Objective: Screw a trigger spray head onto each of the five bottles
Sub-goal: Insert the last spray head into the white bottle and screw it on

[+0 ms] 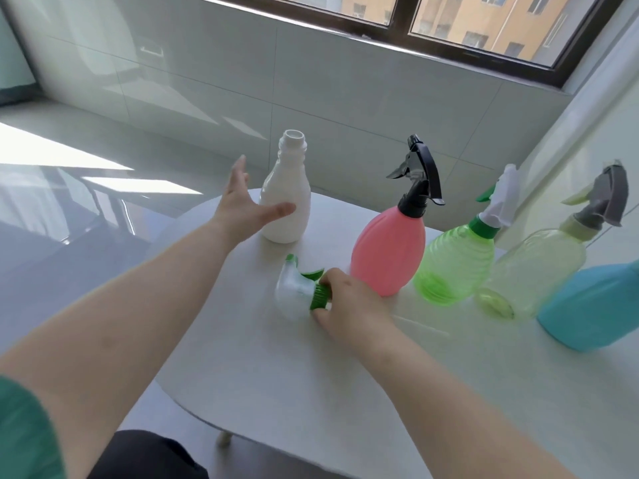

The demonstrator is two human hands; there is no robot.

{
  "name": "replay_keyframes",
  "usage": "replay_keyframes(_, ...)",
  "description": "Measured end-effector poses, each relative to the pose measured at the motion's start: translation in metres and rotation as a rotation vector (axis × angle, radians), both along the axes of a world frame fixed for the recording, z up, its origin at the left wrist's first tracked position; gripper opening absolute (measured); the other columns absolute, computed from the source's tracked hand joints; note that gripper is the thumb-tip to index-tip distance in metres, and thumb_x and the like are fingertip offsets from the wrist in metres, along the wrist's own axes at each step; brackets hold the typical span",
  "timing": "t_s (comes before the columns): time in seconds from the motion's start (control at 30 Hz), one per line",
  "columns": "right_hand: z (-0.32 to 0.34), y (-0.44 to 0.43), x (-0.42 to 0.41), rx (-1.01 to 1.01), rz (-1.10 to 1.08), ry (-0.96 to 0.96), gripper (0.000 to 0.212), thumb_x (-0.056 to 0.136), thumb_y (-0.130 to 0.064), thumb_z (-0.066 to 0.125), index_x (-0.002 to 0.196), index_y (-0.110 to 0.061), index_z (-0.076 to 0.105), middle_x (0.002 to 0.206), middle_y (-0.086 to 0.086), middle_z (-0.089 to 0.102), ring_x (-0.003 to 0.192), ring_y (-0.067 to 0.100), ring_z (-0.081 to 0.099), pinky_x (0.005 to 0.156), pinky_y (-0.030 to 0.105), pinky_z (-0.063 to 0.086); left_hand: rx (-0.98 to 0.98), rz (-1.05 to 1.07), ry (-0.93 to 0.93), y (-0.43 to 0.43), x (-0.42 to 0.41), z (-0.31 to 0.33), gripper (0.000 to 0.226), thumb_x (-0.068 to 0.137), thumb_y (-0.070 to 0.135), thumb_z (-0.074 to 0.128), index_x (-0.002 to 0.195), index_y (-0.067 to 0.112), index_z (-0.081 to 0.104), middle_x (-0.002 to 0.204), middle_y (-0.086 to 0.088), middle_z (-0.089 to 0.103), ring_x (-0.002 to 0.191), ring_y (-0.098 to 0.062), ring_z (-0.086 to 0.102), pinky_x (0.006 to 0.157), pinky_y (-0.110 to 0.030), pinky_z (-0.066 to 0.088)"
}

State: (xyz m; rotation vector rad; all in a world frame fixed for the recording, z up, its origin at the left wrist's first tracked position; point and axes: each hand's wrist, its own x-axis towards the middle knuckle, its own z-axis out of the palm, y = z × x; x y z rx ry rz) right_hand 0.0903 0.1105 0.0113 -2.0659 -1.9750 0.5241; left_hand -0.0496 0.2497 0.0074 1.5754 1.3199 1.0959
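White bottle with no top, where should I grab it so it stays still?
Probably hold the white bottle round its wide lower body, coming from the left, where the open left hand is. It stands upright, and its threaded neck must stay free for the spray head the right hand pinches.

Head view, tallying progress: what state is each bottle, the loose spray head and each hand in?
white bottle: upright, neck bare.
pink bottle: black head on.
green bottle: white head on.
pale yellow bottle: grey head on.
blue bottle: top out of frame.
loose spray head: lying down.
right hand: grips loose spray head.
left hand: open, at white bottle.
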Motion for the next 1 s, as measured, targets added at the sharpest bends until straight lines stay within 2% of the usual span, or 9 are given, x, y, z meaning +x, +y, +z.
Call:
replay_keyframes(0.1,0.008,-0.009,0.013,0.097,-0.055,0.199,0.027,0.078,-0.017,0.058,0.103,-0.017,0.050,0.101,0.004,0.062,0.094,0.021,0.056,0.072,0.029,0.040,0.014,-0.021,-0.056,0.009,0.014,-0.001,0.111,0.063,0.023,0.078,0.140,0.025,0.000,0.143,-0.005,0.032,0.125,-0.019,0.036,0.094,-0.029,0.030)
replay_keyframes(0.17,0.015,-0.016,0.020,0.153,-0.082,0.395,0.022,0.074,-0.017,0.063,0.089,-0.025,0.050,0.088,-0.004,0.062,0.081,0.007,0.057,0.071,0.021,0.043,0.011,-0.002,-0.063,0.011,0.022,-0.001,0.109,0.063,0.022,0.078,0.140,0.024,0.001,0.127,0.003,0.043,0.111,-0.015,0.041,0.089,-0.028,0.031)
replay_keyframes(0.27,0.022,-0.025,0.027,0.224,-0.115,0.647,0.029,0.071,-0.012,0.067,0.077,-0.032,0.047,0.077,-0.014,0.060,0.066,-0.010,0.055,0.060,0.006,0.041,0.016,0.011,-0.033,0.007,0.028,0.000,0.092,0.064,0.023,0.077,0.136,0.020,0.020,0.113,0.006,0.044,0.102,-0.015,0.042,0.085,-0.028,0.033)
replay_keyframes(0.33,0.027,-0.029,0.032,0.310,-0.118,0.807,0.032,0.072,-0.004,0.067,0.079,-0.029,0.049,0.079,-0.014,0.061,0.067,-0.011,0.057,0.063,0.005,0.044,0.043,0.015,-0.012,-0.002,0.029,0.001,0.077,0.065,0.023,0.076,0.128,0.018,0.032,0.109,0.005,0.045,0.099,-0.016,0.043,0.082,-0.028,0.034)
replay_keyframes(0.47,0.040,-0.044,0.041,0.473,-0.143,1.088,0.033,0.074,0.005,0.061,0.086,-0.026,0.056,0.084,-0.010,0.065,0.075,-0.005,0.062,0.070,0.008,0.048,0.102,0.015,0.030,-0.042,0.021,0.009,0.065,0.063,0.025,0.077,0.117,0.024,0.040,0.100,0.009,0.049,0.090,-0.014,0.048,0.075,-0.026,0.035)
replay_keyframes(0.57,0.049,-0.055,0.052,0.494,-0.184,1.255,0.028,0.077,0.003,0.057,0.092,-0.020,0.060,0.081,-0.009,0.069,0.080,0.007,0.064,0.082,0.020,0.052,0.107,-0.068,0.032,-0.090,0.009,0.015,0.062,0.053,0.035,0.075,0.103,0.042,0.039,0.089,0.024,0.048,0.079,0.009,0.049,0.060,-0.009,0.033)
replay_keyframes(0.63,0.054,-0.064,0.058,0.485,-0.207,1.397,0.023,0.079,0.003,0.053,0.091,-0.016,0.059,0.081,-0.004,0.068,0.077,0.010,0.065,0.079,0.022,0.053,0.118,-0.117,0.088,-0.121,0.003,0.015,0.064,0.050,0.037,0.072,0.105,0.044,0.039,0.093,0.024,0.043,0.081,0.016,0.044,0.063,-0.005,0.031)
replay_keyframes(0.77,0.066,-0.080,0.069,0.506,-0.238,1.667,0.021,0.085,0.006,0.043,0.087,-0.011,0.055,0.071,-0.003,0.072,0.071,0.010,0.068,0.073,0.020,0.056,0.130,-0.127,0.227,-0.164,-0.006,0.010,0.074,0.057,0.023,0.078,0.122,0.031,0.043,0.110,0.014,0.040,0.101,-0.006,0.043,0.085,-0.025,0.033)
replay_keyframes(1.0,0.099,-0.107,0.097,0.699,-0.217,1.825,0.020,0.088,-0.002,0.040,0.079,-0.012,0.055,0.063,-0.003,0.072,0.069,0.008,0.068,0.074,0.021,0.056,0.135,-0.132,0.480,-0.187,-0.005,0.021,0.081,0.055,0.036,0.075,0.127,0.032,0.037,0.120,0.014,0.043,0.109,-0.013,0.043,0.083,-0.029,0.033)
